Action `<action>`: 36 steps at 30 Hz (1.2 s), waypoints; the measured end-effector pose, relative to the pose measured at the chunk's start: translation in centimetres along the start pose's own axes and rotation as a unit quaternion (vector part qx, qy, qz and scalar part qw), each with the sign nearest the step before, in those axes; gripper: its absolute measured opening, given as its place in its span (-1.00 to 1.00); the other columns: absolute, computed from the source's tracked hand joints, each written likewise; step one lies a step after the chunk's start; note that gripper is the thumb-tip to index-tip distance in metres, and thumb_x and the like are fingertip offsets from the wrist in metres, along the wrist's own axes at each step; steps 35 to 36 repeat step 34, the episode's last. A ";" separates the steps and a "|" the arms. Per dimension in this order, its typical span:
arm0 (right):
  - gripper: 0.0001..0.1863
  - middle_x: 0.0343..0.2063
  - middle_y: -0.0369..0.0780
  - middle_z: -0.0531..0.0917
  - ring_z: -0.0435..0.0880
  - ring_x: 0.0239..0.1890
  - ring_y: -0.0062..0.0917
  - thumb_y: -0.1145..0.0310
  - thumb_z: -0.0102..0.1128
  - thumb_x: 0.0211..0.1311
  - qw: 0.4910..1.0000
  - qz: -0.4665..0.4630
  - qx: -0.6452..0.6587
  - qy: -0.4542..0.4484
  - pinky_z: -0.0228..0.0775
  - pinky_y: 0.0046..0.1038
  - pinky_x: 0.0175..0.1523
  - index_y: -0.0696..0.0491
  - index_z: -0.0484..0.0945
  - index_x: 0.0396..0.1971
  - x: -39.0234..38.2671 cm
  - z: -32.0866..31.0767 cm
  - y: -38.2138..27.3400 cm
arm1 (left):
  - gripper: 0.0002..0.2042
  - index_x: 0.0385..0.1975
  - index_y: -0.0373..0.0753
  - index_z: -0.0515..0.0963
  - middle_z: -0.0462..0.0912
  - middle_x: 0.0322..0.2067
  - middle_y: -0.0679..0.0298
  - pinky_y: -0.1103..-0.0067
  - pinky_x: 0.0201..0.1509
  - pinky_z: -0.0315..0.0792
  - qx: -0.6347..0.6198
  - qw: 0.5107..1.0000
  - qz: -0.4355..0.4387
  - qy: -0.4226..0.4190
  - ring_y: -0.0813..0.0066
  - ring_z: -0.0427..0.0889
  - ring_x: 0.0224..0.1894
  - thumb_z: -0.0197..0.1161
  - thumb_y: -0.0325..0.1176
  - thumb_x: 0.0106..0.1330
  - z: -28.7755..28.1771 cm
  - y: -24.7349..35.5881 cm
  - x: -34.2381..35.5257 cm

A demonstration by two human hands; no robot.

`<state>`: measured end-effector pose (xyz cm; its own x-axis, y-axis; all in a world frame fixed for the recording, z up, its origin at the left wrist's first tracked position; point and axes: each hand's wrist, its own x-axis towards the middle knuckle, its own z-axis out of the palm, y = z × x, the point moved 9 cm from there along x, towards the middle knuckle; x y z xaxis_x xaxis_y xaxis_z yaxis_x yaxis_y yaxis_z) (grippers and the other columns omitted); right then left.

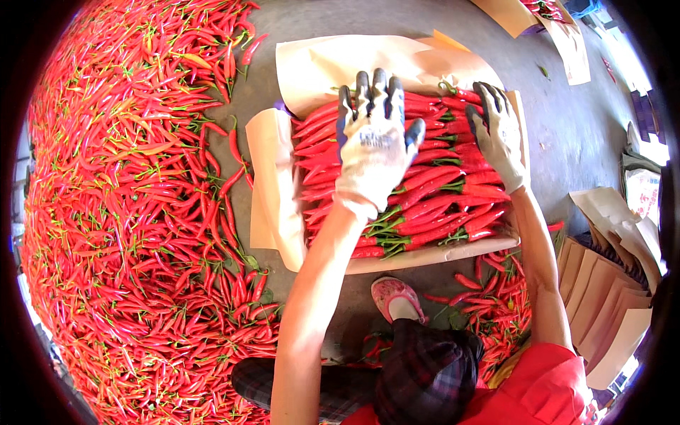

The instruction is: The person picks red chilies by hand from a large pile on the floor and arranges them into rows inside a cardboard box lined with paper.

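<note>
Rows of long red chili peppers (425, 223) with green stems fill a paper-lined box on the floor in front of me. My left hand (372, 152), in a white glove with dark fingertips, lies flat over the peppers left of the middle, its fingers stretched out and thumb apart. At the box's right side my right hand (501, 142), gloved alike, rests with extended fingers on the edge of the rows. Brown lining paper (354, 60) stands up along the far side, and another flap (268, 184) folds outward on the left.
A huge heap of loose red chilies (127, 212) covers the left side. More loose chilies (496, 304) lie near my right forearm. Folded brown cardboard pieces (602, 290) stack at the right. Another box (513, 14) sits at the far right, and a pink shoe (397, 296) shows below the box.
</note>
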<state>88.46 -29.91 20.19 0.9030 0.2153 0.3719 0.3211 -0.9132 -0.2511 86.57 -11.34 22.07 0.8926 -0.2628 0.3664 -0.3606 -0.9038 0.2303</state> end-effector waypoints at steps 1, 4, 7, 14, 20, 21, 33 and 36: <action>-0.56 -0.01 -0.04 0.42 0.34 0.06 -0.14 0.31 0.06 0.13 1.000 -0.007 -0.016 -0.022 0.12 -0.26 0.18 0.11 0.34 0.02 0.3 1.5 0.8 | -0.41 0.14 -0.30 0.24 0.26 0.15 0.00 0.22 0.30 -0.03 0.017 1.000 0.000 -0.017 0.09 0.19 0.22 -0.03 0.02 0.24 1.5 -0.9 0.3; -0.54 0.04 -0.05 0.38 0.31 0.10 -0.15 0.26 0.02 0.15 0.996 -0.008 -0.052 -0.071 0.06 -0.23 0.21 0.07 0.31 0.07 -0.3 3.6 1.3 | -0.39 0.15 -0.26 0.23 0.28 0.14 0.04 0.19 0.27 0.00 0.028 0.999 -0.003 -0.030 0.11 0.21 0.21 -0.04 0.06 0.22 4.0 -2.9 0.3; -0.52 0.07 -0.06 0.36 0.27 0.13 -0.16 0.27 0.00 0.16 0.994 -0.005 -0.036 -0.104 -0.01 -0.22 0.25 0.04 0.28 0.10 -1.3 4.3 1.7 | -0.41 0.11 -0.27 0.29 0.32 0.12 0.06 0.13 0.23 0.05 0.016 0.999 -0.004 -0.040 0.13 0.27 0.18 -0.04 0.07 0.22 5.0 -3.2 0.0; -0.51 0.07 -0.06 0.34 0.27 0.13 -0.14 0.22 -0.03 0.18 0.993 -0.005 -0.044 -0.110 -0.02 -0.19 0.25 -0.01 0.24 0.13 -1.7 4.3 2.4 | -0.39 0.14 -0.26 0.27 0.30 0.14 0.09 0.11 0.30 -0.11 0.028 0.997 -0.044 -0.060 0.18 0.24 0.21 -0.04 0.07 0.21 5.5 -2.4 -1.5; -0.49 0.07 -0.05 0.35 0.27 0.14 -0.17 0.26 0.05 0.15 0.993 -0.049 0.060 -0.089 0.04 -0.25 0.23 0.07 0.24 0.11 -0.7 2.6 1.3 | -0.42 0.12 -0.24 0.27 0.33 0.12 0.09 0.16 0.24 0.05 0.058 0.995 -0.020 -0.085 0.10 0.26 0.18 -0.08 0.08 0.25 3.7 -2.8 -0.6; -0.51 0.03 -0.04 0.39 0.32 0.09 -0.15 0.35 0.08 0.12 0.993 -0.024 0.096 -0.061 0.10 -0.30 0.21 0.11 0.28 0.08 -1.2 1.1 1.6 | -0.41 0.12 -0.26 0.27 0.32 0.12 0.08 0.18 0.24 0.06 0.051 0.994 -0.022 -0.096 0.07 0.25 0.18 -0.08 0.08 0.25 2.7 -2.7 -0.7; -0.57 -0.07 -0.17 0.41 0.38 -0.04 -0.48 0.29 -0.14 0.32 0.808 0.519 0.255 0.113 0.18 -0.49 0.10 0.17 0.20 0.12 -40.3 -3.1 6.6 | -0.72 -0.03 -0.20 0.36 0.37 -0.63 0.47 0.74 -0.69 0.19 -0.515 0.700 -0.489 -0.081 0.74 0.32 -0.67 0.04 -0.28 0.31 2.6 -17.6 -22.7; -0.57 -0.07 -0.17 0.41 0.38 -0.04 -0.48 0.29 -0.14 0.32 0.816 0.496 0.271 0.122 0.18 -0.49 0.10 0.17 0.20 0.12 -41.4 -2.5 5.8 | -0.84 -0.20 -0.16 0.39 0.31 -0.66 0.51 0.74 -0.70 0.16 -0.538 0.686 -0.486 -0.057 0.75 0.29 -0.68 0.03 -0.29 0.31 3.1 -17.2 -22.7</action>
